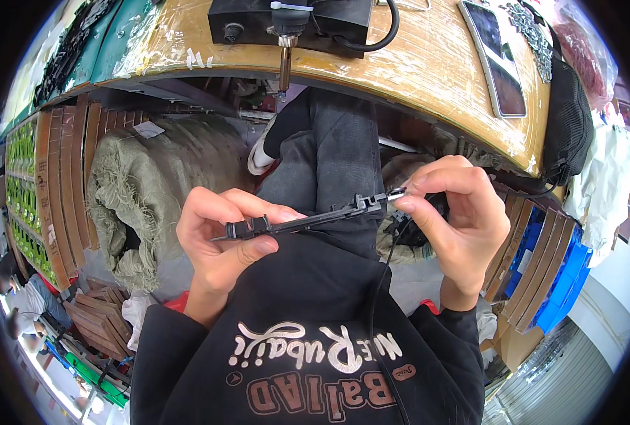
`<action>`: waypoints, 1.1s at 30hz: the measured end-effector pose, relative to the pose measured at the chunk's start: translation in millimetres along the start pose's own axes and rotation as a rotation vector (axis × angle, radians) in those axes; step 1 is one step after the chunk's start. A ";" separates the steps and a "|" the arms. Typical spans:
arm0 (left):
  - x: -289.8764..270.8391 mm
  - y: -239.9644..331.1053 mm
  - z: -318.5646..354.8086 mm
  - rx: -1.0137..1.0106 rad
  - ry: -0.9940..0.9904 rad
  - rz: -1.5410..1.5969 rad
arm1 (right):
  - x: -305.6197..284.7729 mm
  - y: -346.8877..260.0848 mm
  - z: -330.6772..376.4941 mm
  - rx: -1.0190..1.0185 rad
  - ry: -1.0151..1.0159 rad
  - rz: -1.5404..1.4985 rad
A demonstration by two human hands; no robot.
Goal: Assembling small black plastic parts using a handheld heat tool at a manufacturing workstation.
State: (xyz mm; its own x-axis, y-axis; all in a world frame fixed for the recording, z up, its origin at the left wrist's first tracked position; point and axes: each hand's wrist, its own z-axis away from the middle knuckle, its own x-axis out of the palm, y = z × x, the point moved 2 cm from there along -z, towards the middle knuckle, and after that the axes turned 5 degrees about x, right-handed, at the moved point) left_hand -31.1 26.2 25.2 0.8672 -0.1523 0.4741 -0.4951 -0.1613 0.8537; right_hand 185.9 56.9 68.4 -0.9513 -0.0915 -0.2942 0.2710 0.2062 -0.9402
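My left hand (223, 237) grips one end of a long, thin black plastic part (315, 219) between thumb and fingers. The part is held above my lap and tilts up toward the right, with clip-like shapes at both ends. At its right end, my right hand (460, 212) pinches a small silvery piece (397, 194) between thumb and forefinger. That piece touches the black part; whether it is seated in it I cannot tell.
Ahead is a wooden table (428, 71) bearing a black box (315, 21) with a downward metal rod (285, 71), a phone (495, 60) and many small metal pieces (531, 35). Left stand a woven sack (166, 177) and stacked brown boards (63, 184). A thin black cable (380, 297) hangs over my front.
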 end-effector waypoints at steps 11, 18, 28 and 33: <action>-3.1 -42.0 -3.4 -0.413 0.047 0.524 | 4.3 5.2 -1.8 -0.069 0.008 0.082; 3.9 -49.9 6.4 -1.109 -0.093 0.934 | 34.5 28.3 -4.5 -0.303 -0.269 -0.016; -12.0 -41.6 -20.7 -0.402 0.172 -0.083 | 70.1 59.4 6.9 0.490 -0.262 -0.577; -9.0 -42.4 -34.3 -0.296 0.253 -0.134 | 94.3 48.3 23.5 0.784 -0.403 -0.962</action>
State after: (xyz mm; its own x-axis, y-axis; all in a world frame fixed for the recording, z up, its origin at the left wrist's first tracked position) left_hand -16.1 67.9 -7.9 0.9269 0.1018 0.3613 -0.3725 0.1301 0.9189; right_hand 112.7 35.4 -8.8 -0.7369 -0.1955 0.6471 -0.3468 -0.7123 -0.6102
